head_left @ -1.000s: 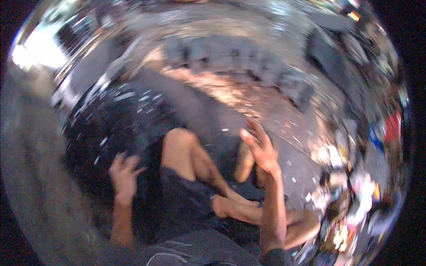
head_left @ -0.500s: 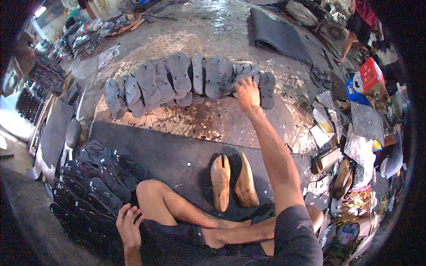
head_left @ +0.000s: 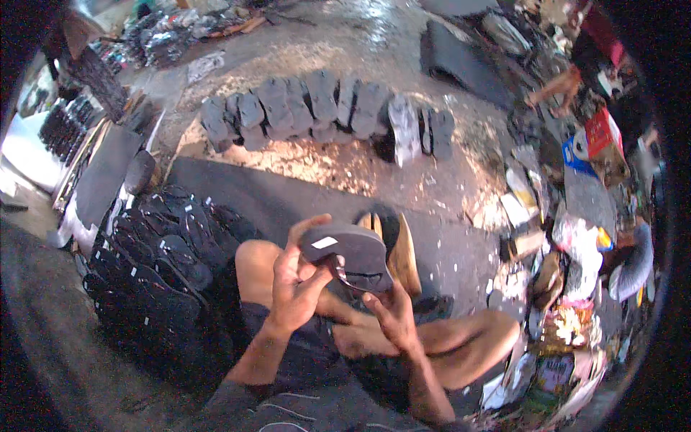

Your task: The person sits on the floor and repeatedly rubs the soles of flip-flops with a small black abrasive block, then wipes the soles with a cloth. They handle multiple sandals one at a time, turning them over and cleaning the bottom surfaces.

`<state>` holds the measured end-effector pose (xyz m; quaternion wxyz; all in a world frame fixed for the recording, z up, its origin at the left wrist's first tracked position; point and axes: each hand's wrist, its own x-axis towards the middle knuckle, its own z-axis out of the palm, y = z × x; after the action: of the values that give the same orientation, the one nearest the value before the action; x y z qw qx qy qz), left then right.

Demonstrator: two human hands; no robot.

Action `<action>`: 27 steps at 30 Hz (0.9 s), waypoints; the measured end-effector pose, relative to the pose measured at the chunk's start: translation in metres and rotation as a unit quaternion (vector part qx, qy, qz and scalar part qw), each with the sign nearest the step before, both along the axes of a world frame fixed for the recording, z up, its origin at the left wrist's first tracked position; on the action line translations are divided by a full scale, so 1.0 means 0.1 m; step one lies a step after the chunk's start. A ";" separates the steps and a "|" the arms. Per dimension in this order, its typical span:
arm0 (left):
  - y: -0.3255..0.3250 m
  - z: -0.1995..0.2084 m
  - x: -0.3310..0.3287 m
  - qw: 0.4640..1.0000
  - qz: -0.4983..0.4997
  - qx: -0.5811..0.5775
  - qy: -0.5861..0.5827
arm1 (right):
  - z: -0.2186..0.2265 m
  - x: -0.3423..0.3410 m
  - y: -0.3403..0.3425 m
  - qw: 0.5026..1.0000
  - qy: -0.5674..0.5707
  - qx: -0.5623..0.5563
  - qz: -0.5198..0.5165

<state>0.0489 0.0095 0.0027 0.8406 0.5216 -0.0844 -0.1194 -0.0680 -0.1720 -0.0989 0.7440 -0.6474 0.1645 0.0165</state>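
Note:
Above my crossed legs I hold a dark sandal with a white label on its heel end and a strap hanging toward me. The fingers of my left hand grip its left end, with the thumb near the strap. My right hand is closed on its lower right part, thumb at the strap. Behind the sandal stand two wooden shoe lasts, one mostly hidden by it. Farther off, a row of dark sandal soles lies on the floor. A pile of dark sandals with white labels lies to my left.
A dark mat lies before my legs. A folded dark sheet rests at the far right. Along the right lie a red box, plastic bags and scraps. Another person's leg shows at the far right.
My right hand has come back from the row of soles to my lap. My left hand has risen from beside my knee. Both now hold a sandal.

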 end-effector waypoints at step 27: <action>-0.14 0.04 -0.26 0.884 -0.174 0.275 -0.334 | 1.10 0.04 -0.63 0.898 -0.243 -0.342 0.133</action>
<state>0.0228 -0.0045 0.0064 0.5510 0.7179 -0.4135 -0.1007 -0.0641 -0.2349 0.0112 0.4843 -0.8618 -0.1133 -0.0997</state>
